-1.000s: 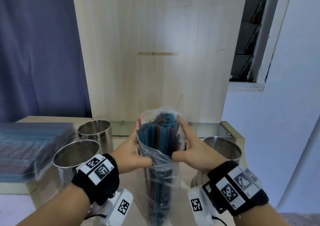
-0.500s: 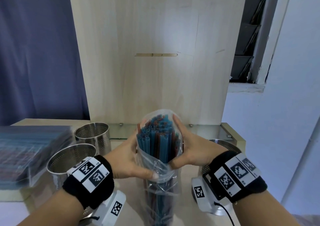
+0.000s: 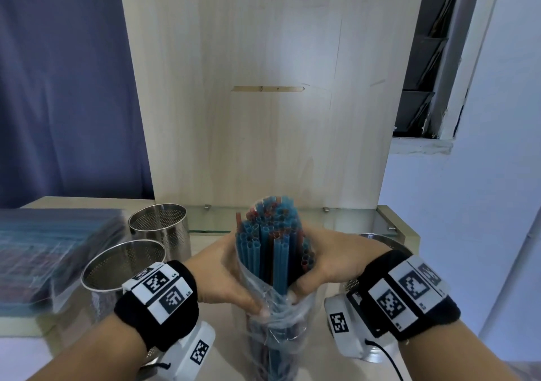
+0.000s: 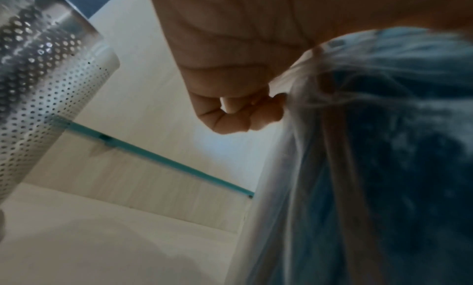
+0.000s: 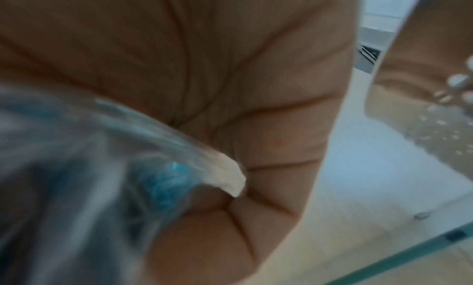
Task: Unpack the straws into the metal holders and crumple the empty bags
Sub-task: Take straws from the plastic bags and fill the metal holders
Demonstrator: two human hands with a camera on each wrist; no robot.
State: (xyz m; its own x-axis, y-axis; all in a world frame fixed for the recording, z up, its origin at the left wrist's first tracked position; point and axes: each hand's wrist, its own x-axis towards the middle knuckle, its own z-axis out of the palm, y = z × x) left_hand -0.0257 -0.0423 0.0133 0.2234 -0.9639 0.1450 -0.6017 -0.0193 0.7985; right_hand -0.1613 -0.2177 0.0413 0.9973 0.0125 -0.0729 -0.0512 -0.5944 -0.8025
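A bundle of blue and red straws stands upright in front of me, its top sticking out of a clear plastic bag bunched lower down. My left hand grips the bag's left side and my right hand grips its right side, fingers curled round plastic and straws. In the left wrist view the curled fingers pinch the bag. The right wrist view shows my palm against blurred plastic. Two perforated metal holders stand empty at the left; a third sits behind my right wrist.
A stack of packed straw bags lies at the far left of the table. A wooden panel rises behind, with a glass strip along its foot. The table's right edge is close to my right hand.
Both hands have slid the bag further down the bundle, so more straw length stands bare above it. The bundle has come nearer and lower in the view.
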